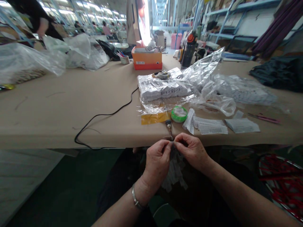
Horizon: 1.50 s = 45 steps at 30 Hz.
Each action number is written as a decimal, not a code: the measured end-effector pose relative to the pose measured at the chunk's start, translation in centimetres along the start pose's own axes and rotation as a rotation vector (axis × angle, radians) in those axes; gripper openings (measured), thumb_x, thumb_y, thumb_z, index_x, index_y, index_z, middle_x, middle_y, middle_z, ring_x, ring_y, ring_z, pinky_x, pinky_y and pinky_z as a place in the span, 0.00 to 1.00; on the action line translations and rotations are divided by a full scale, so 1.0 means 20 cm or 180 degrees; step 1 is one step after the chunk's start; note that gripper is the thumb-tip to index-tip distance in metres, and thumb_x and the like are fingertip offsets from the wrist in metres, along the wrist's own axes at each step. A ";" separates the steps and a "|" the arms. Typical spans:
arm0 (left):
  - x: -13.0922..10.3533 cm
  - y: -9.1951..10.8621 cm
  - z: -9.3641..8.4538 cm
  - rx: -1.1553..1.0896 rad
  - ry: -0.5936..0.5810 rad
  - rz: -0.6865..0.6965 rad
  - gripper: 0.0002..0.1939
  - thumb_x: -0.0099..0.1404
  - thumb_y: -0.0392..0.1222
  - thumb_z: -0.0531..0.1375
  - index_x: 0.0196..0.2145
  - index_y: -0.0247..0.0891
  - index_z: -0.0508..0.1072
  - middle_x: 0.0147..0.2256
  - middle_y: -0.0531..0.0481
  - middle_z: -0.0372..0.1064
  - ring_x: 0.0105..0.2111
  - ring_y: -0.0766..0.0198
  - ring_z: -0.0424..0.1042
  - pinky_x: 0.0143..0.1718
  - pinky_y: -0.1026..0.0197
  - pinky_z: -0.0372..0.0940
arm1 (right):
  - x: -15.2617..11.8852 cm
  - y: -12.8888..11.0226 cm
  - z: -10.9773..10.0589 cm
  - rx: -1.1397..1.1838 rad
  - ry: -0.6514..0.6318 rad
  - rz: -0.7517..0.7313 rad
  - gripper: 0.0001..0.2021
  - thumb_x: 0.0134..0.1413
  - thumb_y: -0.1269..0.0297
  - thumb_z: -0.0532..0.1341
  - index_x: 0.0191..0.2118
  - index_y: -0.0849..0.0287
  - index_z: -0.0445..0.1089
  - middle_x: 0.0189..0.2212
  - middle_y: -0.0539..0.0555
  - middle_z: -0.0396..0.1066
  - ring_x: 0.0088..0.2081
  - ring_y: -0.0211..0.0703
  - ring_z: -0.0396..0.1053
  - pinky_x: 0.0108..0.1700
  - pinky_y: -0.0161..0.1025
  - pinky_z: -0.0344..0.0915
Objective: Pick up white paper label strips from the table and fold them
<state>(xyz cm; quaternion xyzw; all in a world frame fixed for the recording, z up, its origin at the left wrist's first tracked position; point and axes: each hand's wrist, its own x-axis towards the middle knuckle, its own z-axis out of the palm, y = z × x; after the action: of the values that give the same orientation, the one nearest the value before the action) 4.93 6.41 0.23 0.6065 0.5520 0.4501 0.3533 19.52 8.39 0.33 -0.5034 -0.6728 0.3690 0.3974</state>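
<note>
My left hand (159,159) and my right hand (193,149) meet at the front edge of the table, thumbs and forefingers pinched together fingertip to fingertip. What lies between the fingertips is too small to make out. Just beyond them a slim metal tool with a black knob (168,123) points toward my fingers. Below the hands hang pale strips (174,171), partly hidden by the left hand; whether the fingers hold them I cannot tell. A green round tub (179,114) with white stuff inside stands beyond, beside stacks of printed white labels (210,125).
Plastic-wrapped white bundles (165,90) lie behind the tub. Pink-handled scissors (264,118) rest at the right. A black cord (106,114) crosses the table. Farther back are an orange box (146,59), a dark bottle (188,50) and plastic bags (85,53). A person (39,19) stands far left.
</note>
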 end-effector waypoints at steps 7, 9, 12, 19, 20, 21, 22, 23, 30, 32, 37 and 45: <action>0.01 -0.02 0.01 0.0084 -0.0003 0.0045 0.08 0.62 0.40 0.57 0.30 0.37 0.75 0.26 0.53 0.72 0.26 0.67 0.67 0.31 0.68 0.61 | 0.01 0.01 0.00 -0.0108 0.0021 -0.0060 0.04 0.51 0.68 0.58 0.28 0.59 0.68 0.22 0.47 0.64 0.26 0.35 0.62 0.31 0.31 0.60; 0.02 -0.03 0.01 0.0101 0.0024 0.0068 0.08 0.62 0.40 0.57 0.29 0.37 0.75 0.26 0.53 0.72 0.26 0.67 0.67 0.31 0.68 0.61 | 0.01 0.01 0.00 -0.0122 0.0026 -0.0077 0.04 0.51 0.68 0.58 0.28 0.59 0.68 0.22 0.47 0.65 0.26 0.35 0.62 0.31 0.32 0.60; 0.02 -0.02 0.02 0.0074 0.0043 0.0085 0.08 0.62 0.39 0.57 0.29 0.37 0.74 0.25 0.53 0.71 0.26 0.67 0.67 0.30 0.68 0.61 | 0.02 0.01 0.00 -0.0114 0.0034 -0.0082 0.04 0.51 0.68 0.58 0.28 0.60 0.68 0.23 0.47 0.66 0.27 0.36 0.63 0.31 0.32 0.61; 0.03 -0.02 0.02 0.0039 0.0063 0.0087 0.08 0.62 0.38 0.56 0.27 0.36 0.74 0.24 0.54 0.71 0.25 0.68 0.67 0.29 0.68 0.60 | 0.00 0.01 0.00 -0.0114 -0.0028 -0.0110 0.05 0.54 0.67 0.58 0.28 0.60 0.67 0.22 0.47 0.66 0.25 0.35 0.64 0.29 0.31 0.61; 0.01 -0.02 0.01 0.0016 0.0027 0.0078 0.08 0.62 0.38 0.56 0.28 0.36 0.74 0.24 0.54 0.71 0.25 0.68 0.67 0.29 0.68 0.61 | -0.01 0.00 -0.01 -0.0199 -0.0120 -0.0175 0.05 0.54 0.67 0.58 0.29 0.60 0.67 0.22 0.47 0.66 0.25 0.35 0.64 0.29 0.31 0.61; 0.00 -0.02 0.01 -0.0019 -0.0016 0.0065 0.08 0.62 0.38 0.56 0.28 0.36 0.74 0.24 0.53 0.71 0.25 0.68 0.67 0.29 0.68 0.61 | -0.03 -0.01 -0.03 -0.0343 -0.0210 -0.0270 0.04 0.54 0.67 0.58 0.30 0.60 0.68 0.22 0.47 0.66 0.25 0.35 0.64 0.29 0.31 0.61; -0.02 -0.03 0.00 -0.0058 -0.0065 0.0038 0.08 0.62 0.38 0.56 0.28 0.36 0.74 0.25 0.53 0.71 0.26 0.67 0.68 0.29 0.68 0.61 | -0.04 -0.03 -0.05 -0.0536 -0.0269 -0.0411 0.03 0.54 0.68 0.58 0.31 0.59 0.68 0.23 0.47 0.67 0.25 0.35 0.64 0.29 0.31 0.61; -0.04 -0.04 -0.01 -0.0101 -0.0135 -0.0001 0.09 0.62 0.39 0.56 0.29 0.36 0.74 0.25 0.52 0.71 0.26 0.67 0.69 0.30 0.67 0.62 | -0.05 -0.05 -0.07 -0.0762 -0.0285 -0.0591 0.02 0.55 0.68 0.58 0.33 0.59 0.68 0.24 0.47 0.67 0.26 0.35 0.65 0.30 0.31 0.61; -0.10 -0.20 -0.04 -0.0241 -0.0007 -0.0354 0.13 0.58 0.39 0.60 0.41 0.39 0.77 0.40 0.46 0.77 0.42 0.56 0.74 0.46 0.60 0.65 | 0.19 -0.13 -0.21 -0.2747 0.0605 -0.1587 0.12 0.56 0.67 0.58 0.46 0.60 0.69 0.48 0.60 0.68 0.52 0.56 0.61 0.54 0.52 0.57; -0.11 -0.23 -0.04 -0.0241 0.0029 -0.0454 0.14 0.57 0.40 0.61 0.41 0.39 0.77 0.41 0.45 0.76 0.43 0.55 0.73 0.47 0.59 0.64 | 0.28 -0.12 -0.22 -0.3153 0.0553 -0.1472 0.14 0.54 0.64 0.60 0.47 0.60 0.69 0.54 0.61 0.64 0.57 0.62 0.54 0.57 0.59 0.50; -0.14 -0.22 -0.03 -0.0113 -0.0140 -0.0542 0.08 0.58 0.41 0.60 0.32 0.38 0.78 0.30 0.48 0.77 0.33 0.57 0.74 0.36 0.61 0.66 | 0.30 -0.06 -0.26 -0.2726 0.0711 -0.1614 0.08 0.57 0.66 0.58 0.42 0.60 0.70 0.48 0.59 0.68 0.53 0.53 0.60 0.54 0.51 0.57; -0.17 -0.21 0.04 -0.0202 -0.0494 -0.0661 0.08 0.58 0.42 0.59 0.29 0.38 0.77 0.26 0.50 0.75 0.29 0.60 0.72 0.32 0.64 0.63 | 0.00 0.11 -0.33 -0.2622 0.0912 -0.1637 0.10 0.56 0.59 0.60 0.37 0.60 0.71 0.44 0.60 0.70 0.52 0.56 0.62 0.53 0.53 0.59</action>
<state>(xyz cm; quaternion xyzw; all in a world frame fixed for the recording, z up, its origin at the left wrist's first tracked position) 4.35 3.66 -4.49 0.5676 0.5682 0.3801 0.4587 26.47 9.52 1.03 -0.4820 -0.8034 -0.1097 0.3321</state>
